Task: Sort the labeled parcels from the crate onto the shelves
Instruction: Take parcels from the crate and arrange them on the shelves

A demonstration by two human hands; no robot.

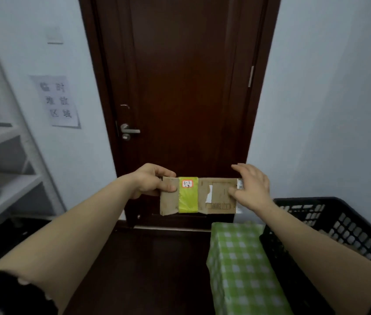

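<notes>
The left hand (pixel 155 181) pinches the flat brown yellow-taped cardboard parcel (pixel 218 197); the right hand (pixel 251 188) steadies it, fingers (pixel 246 169) straight, probably to read its label (pixel 187 183).

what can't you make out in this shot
- Crate contents, head view: hidden by its wall and the right arm, cut off by the right edge.
- Shelves contents: blurred, cut off by the left edge.
- Parcel printed marks: too faint.
- Right hand hold: the hand covers the contact.
</notes>
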